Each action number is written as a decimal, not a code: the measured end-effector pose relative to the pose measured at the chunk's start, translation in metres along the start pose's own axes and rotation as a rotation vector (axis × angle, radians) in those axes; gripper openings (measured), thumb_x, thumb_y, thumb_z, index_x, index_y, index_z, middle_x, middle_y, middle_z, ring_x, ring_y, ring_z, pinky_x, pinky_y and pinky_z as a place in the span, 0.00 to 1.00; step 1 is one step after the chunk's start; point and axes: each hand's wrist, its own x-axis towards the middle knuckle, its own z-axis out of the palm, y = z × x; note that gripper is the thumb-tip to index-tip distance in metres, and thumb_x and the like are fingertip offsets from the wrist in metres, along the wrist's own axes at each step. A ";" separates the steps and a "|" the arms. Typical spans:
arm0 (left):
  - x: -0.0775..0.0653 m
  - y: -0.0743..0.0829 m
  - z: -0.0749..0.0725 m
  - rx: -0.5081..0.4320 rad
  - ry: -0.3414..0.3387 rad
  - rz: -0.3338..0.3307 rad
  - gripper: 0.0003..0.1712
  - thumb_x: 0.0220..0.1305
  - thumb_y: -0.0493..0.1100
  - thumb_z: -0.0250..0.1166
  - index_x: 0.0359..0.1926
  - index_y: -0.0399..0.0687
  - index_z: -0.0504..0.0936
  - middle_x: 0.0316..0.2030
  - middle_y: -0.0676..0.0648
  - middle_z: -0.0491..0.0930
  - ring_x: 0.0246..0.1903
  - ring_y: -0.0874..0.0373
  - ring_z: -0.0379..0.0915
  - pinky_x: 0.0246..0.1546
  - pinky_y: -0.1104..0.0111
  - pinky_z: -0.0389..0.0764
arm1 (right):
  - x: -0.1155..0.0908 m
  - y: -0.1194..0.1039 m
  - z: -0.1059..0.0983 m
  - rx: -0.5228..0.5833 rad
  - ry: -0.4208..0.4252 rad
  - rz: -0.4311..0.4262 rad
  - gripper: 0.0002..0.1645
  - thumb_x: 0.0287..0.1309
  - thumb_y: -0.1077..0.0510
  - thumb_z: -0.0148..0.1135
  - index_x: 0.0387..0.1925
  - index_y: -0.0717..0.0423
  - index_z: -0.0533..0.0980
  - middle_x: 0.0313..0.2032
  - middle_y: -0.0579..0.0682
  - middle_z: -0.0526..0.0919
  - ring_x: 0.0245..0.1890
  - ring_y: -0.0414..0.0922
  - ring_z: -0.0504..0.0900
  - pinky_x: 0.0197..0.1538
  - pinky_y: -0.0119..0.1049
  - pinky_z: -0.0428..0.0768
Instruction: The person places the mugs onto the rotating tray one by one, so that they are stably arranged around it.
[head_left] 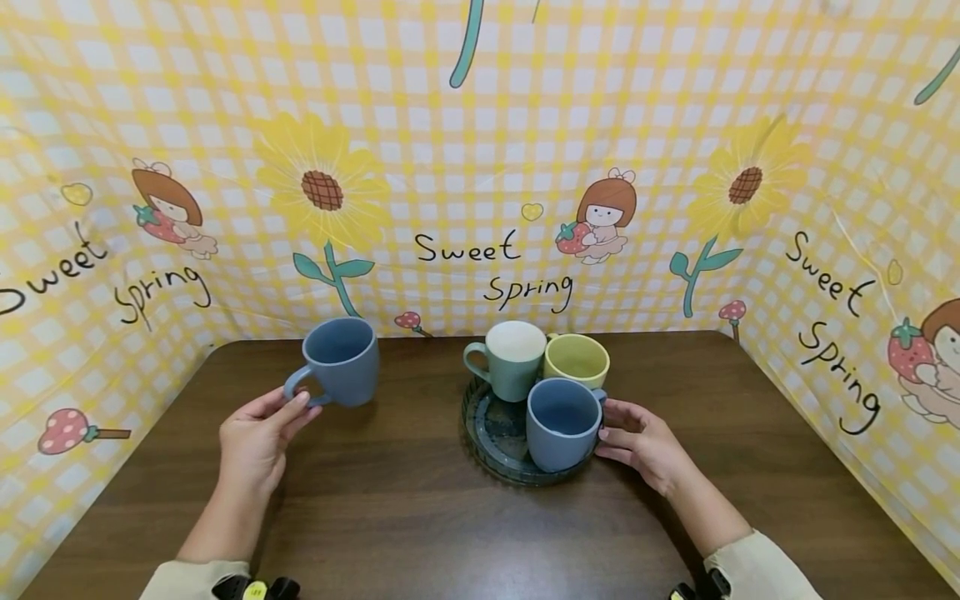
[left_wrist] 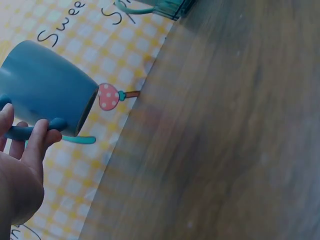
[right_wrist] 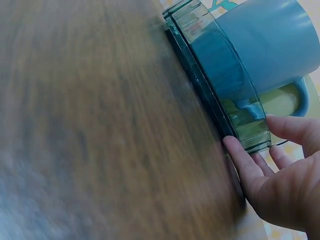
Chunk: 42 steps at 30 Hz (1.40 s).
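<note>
My left hand (head_left: pixel 258 437) pinches the handle of a blue mug (head_left: pixel 342 362), which is held upright above the left side of the table. The left wrist view shows thumb and fingers on that handle, with the mug's base apart from the wood. A round, dark, clear-walled tray (head_left: pixel 495 450) carries a second blue mug (head_left: pixel 562 429), a green mug (head_left: pixel 513 362) with a white inside, and a yellow-green mug (head_left: pixel 577 358). At the tray's right side, my right hand (head_left: pixel 645 442) touches the wall with fairly straight fingers, close to the second blue mug's handle.
The brown wooden table (head_left: pixel 390 517) extends around the tray. Yellow checked cloth (head_left: pixel 465 167) with printed flowers and lettering rises along the back and both sides.
</note>
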 end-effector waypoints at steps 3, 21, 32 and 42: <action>-0.001 -0.002 0.005 0.020 -0.009 -0.012 0.11 0.56 0.20 0.64 0.35 0.33 0.87 0.29 0.43 0.86 0.30 0.54 0.85 0.36 0.60 0.85 | 0.000 0.000 0.000 0.001 -0.001 0.000 0.39 0.60 0.73 0.59 0.69 0.72 0.53 0.60 0.64 0.66 0.46 0.44 0.80 0.54 0.49 0.81; -0.009 -0.019 0.028 0.034 -0.068 -0.030 0.14 0.56 0.18 0.62 0.32 0.35 0.88 0.29 0.43 0.86 0.30 0.53 0.85 0.36 0.59 0.86 | -0.002 0.001 0.003 0.003 -0.017 0.007 0.43 0.60 0.74 0.57 0.72 0.71 0.49 0.66 0.70 0.57 0.44 0.43 0.80 0.53 0.48 0.82; -0.011 -0.024 0.036 0.044 -0.073 -0.049 0.13 0.56 0.18 0.63 0.33 0.35 0.88 0.28 0.44 0.86 0.30 0.54 0.85 0.36 0.59 0.86 | -0.004 0.002 0.004 0.005 -0.006 0.004 0.42 0.59 0.75 0.57 0.71 0.71 0.50 0.64 0.69 0.59 0.44 0.43 0.80 0.53 0.48 0.82; -0.014 -0.030 0.044 0.034 -0.090 -0.055 0.15 0.56 0.17 0.61 0.32 0.36 0.88 0.28 0.43 0.86 0.30 0.55 0.85 0.36 0.59 0.86 | -0.008 0.003 0.008 0.003 0.029 0.005 0.42 0.57 0.75 0.60 0.70 0.71 0.52 0.60 0.67 0.62 0.40 0.44 0.82 0.51 0.47 0.83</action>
